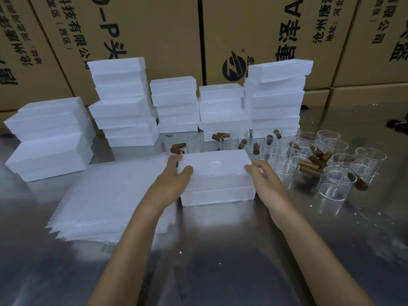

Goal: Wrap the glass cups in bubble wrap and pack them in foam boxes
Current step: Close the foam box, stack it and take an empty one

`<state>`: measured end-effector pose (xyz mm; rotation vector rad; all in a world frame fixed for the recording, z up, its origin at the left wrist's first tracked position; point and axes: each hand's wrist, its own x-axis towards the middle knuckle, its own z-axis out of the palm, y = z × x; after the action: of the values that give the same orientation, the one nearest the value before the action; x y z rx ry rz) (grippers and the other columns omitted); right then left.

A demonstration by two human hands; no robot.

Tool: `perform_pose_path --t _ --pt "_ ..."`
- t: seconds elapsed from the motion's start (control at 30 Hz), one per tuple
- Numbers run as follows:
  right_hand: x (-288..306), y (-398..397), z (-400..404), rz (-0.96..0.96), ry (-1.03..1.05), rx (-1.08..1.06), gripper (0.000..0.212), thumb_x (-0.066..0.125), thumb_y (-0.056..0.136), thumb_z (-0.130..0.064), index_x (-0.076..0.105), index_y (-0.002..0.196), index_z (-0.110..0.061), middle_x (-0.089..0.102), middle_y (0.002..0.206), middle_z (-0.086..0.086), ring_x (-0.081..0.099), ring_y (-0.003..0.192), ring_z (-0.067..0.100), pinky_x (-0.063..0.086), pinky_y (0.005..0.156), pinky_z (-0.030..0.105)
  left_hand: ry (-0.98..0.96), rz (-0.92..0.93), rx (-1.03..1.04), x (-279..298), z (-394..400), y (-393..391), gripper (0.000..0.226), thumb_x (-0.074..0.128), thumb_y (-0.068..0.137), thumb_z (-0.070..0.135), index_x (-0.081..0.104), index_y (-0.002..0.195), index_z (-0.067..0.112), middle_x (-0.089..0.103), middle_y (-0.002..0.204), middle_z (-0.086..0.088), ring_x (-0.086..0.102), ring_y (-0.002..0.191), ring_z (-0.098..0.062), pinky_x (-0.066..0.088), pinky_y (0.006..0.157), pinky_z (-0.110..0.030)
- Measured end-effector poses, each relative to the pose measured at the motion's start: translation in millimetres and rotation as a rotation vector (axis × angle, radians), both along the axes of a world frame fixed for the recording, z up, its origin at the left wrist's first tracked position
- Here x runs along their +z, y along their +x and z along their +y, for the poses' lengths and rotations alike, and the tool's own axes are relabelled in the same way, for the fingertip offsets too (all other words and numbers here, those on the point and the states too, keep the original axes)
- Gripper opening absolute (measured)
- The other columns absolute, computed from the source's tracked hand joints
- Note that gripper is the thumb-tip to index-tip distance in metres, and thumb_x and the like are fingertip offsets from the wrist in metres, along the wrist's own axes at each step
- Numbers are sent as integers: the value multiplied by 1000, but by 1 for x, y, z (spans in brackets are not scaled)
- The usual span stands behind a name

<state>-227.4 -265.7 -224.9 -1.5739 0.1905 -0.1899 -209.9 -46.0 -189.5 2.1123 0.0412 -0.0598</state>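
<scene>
Both hands, left hand (176,171) and right hand (259,173), grip a closed foam box (217,180) at mid-desk; many glass cups (309,157) toward the right edge remain unwrapped, so packing looks far from finished.

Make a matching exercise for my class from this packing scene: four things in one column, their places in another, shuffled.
Things
1. white foam box held by both hands
2. stack of translucent bubble wrap sheets
3. clear glass cups with brown wooden handles
4. brown printed cardboard cartons

Places
A. behind the foam stacks
B. table's right side
C. centre, near edge
D. left of the held box

Pairs: 1-C, 2-D, 3-B, 4-A
</scene>
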Motion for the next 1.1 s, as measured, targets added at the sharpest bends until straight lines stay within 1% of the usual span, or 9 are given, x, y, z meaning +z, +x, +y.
perform_pose_path --t 0.07,0.23,0.4,0.53,0.63,0.73,0.87,0.97,1.1 --pt "1 0 1 15 8 -5 14 56 96 -41 59 109 -39 61 111 -17 59 92 -6 42 68 17 -6 6 -10 -1 -2 0 51 42 102 41 25 150 36 46 137 3 56 104 -12 42 103 -37" --pt "1 -6 4 -26 169 -54 18 63 92 -29 66 108 -37 66 117 -6 65 105 14 52 90 35 -100 -49 8 -4 -4 -4 49 48 100 37 31 146 39 49 140 0 53 121 -23 44 106 -43" --pt "11 -7 -2 -113 363 -27 20 65 91 -20 64 102 -38 70 111 -5 66 93 16 53 69 32 -213 -201 12 -2 -11 -7 41 52 98 35 40 134 51 65 111 8 66 94 -10 50 76 -25" --pt "12 -5 -2 -101 494 -54 29 62 92 -15 61 120 -23 68 102 -2 62 91 19 49 71 37 -299 -235 10 -1 -17 -8 42 55 98 40 43 135 54 61 117 23 62 100 5 51 89 -25" --pt "13 -4 1 -89 595 -78 17 54 95 -15 57 111 -15 61 107 8 56 96 25 43 74 39 -408 -220 69 4 -24 -13 55 63 89 56 37 138 57 54 135 13 55 121 -8 47 102 -36" --pt "15 -6 10 -123 679 -73 10 49 97 -15 49 107 -15 55 109 10 53 99 24 41 77 40 -570 -170 178 9 -33 -20 81 69 73 71 31 141 50 54 129 8 58 115 -14 49 100 -40" --pt "16 -12 28 -186 737 -39 30 51 98 -15 52 126 -5 58 120 14 56 108 26 46 87 43 -928 -107 160 7 -54 -25 82 85 74 43 34 137 35 63 118 10 69 102 -10 61 80 -39" --pt "20 -19 39 -231 669 21 43 62 94 -29 51 134 -18 61 131 4 61 118 23 50 96 41 -978 -189 266 16 -55 -19 88 86 74 31 29 142 35 62 117 10 68 101 -10 62 78 -38" --pt "18 -26 48 -182 439 98 65 66 67 -65 53 127 -46 55 139 -14 58 123 10 47 98 36 -980 -329 374 53 -9 8 97 80 76 30 18 151 39 59 120 9 64 106 -16 61 82 -41"
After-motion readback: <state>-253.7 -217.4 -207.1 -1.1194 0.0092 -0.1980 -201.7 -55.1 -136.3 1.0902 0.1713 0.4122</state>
